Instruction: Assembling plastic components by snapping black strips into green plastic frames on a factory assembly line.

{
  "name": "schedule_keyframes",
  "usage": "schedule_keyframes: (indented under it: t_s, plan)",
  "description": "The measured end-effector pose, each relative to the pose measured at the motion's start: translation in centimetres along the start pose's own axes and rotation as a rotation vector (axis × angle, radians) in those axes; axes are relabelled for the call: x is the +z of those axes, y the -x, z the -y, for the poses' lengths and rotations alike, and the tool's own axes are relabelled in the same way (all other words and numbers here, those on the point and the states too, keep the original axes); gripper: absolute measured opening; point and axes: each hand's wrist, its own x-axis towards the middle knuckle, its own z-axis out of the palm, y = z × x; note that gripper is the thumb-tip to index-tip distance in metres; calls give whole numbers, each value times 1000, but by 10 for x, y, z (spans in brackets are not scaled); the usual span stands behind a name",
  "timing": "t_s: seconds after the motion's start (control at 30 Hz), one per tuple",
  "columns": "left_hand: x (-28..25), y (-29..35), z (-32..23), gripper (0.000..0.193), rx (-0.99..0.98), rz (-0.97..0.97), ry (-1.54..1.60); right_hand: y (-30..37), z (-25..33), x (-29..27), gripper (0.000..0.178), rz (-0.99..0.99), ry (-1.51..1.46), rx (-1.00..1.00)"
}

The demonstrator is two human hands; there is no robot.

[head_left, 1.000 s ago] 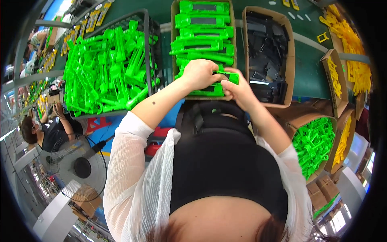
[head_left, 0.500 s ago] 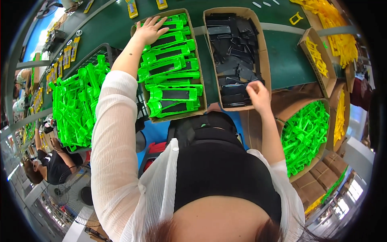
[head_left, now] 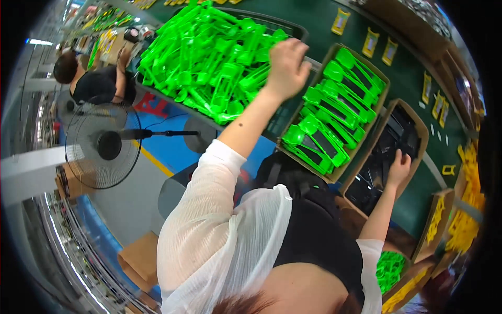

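Note:
My left hand [head_left: 289,70] is above the right rim of a dark crate [head_left: 209,119] heaped with bright green plastic frames [head_left: 209,63]. Its fingers are bent with the thumb apart, and I see nothing between them. At the right, my right hand [head_left: 400,170] reaches into a cardboard box [head_left: 422,133] of thin black plates [head_left: 366,186]. Its fingers close at the edge of one black plate [head_left: 388,150], partly hidden by the fingertips. Between my hands stands another cardboard box [head_left: 380,97], holding rows of green frames with black plates in them [head_left: 340,107].
Several yellow pieces [head_left: 371,43] lie on the green table [head_left: 314,21]. Yellow frames [head_left: 467,204] are piled at the far right, above a box of green parts [head_left: 389,269]. A standing fan [head_left: 109,145] and a seated co-worker [head_left: 97,83] are at the left.
My view has swung left. My left hand has left the box of filled green frames for the crate's edge. My right hand has moved from the black plates' box edge onto the plates.

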Motion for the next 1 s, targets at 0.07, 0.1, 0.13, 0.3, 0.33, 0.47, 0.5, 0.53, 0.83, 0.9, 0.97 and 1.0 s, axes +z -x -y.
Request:
schedule_keyframes:
  t_s: [0.07,0.1,0.13,0.3,0.33,0.47,0.5,0.53,0.83,0.9,0.97,1.0]
  plan:
    - [-43,8,73,54,-151,-181,-400,0,27,1,28,87,-115,138]
    - [-74,7,100,63,-323,-144,-533,7,35,1,28,94,-121,126]
    - [-98,15,139,74,-424,-210,-859,15,48,4,27,115,-201,66]
    - [-208,-5,210,110,-1247,275,-677,61,89,1,23,204,-164,-57]
    - [-211,0,229,110,-1250,268,-667,69,92,1,23,210,-156,-58]
    - [-199,15,257,110,-1129,632,-611,88,92,7,25,230,-138,-12]
    - [-196,13,250,105,-1145,618,-554,92,99,11,25,230,-180,-5]
    - [-192,9,234,100,-1157,606,-497,94,101,10,25,227,-176,-8]
    - [-117,40,116,81,-1033,592,-343,97,124,39,20,179,-79,-70]
    - [-120,36,88,74,-1038,559,-281,94,122,40,21,144,-68,-79]
    - [-114,39,66,65,-1000,487,-285,94,128,39,21,120,-37,-76]
    - [-108,43,55,65,-942,475,-343,94,130,37,21,100,-13,-77]
